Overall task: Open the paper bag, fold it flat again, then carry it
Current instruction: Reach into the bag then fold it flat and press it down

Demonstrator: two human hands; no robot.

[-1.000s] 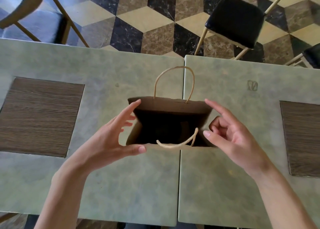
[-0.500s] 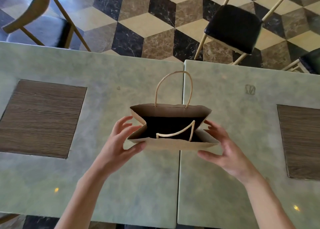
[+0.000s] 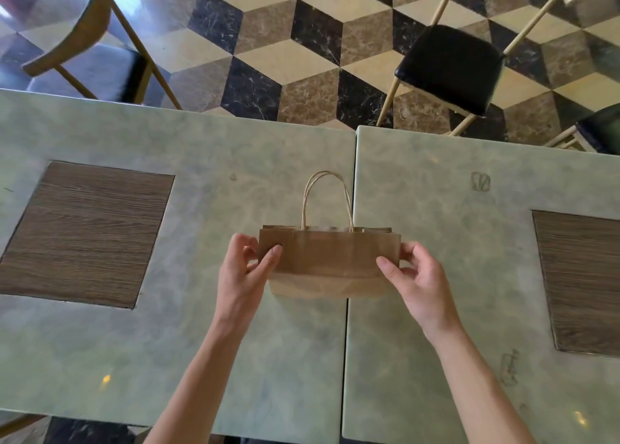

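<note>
A small brown paper bag [image 3: 328,262] sits over the seam between two tables, its mouth pressed shut so both sides lie together. Its twine handles [image 3: 327,198] point away from me, one over the other. My left hand [image 3: 243,269] pinches the bag's left edge, thumb on the front face. My right hand [image 3: 414,272] pinches the right edge the same way. The bag's bottom part looks creased and lighter below a fold line.
Two green marbled tables [image 3: 188,326] meet at a seam [image 3: 347,343], each with a dark wood inlay [image 3: 84,232]. A black-seated chair [image 3: 449,67] stands beyond the right table and a wooden chair [image 3: 77,34] at far left, on a cube-pattern floor.
The bag's open mouth has been pressed closed, and the near handle has swung up over the far one. Both hands moved from around the rim to pinching the side edges.
</note>
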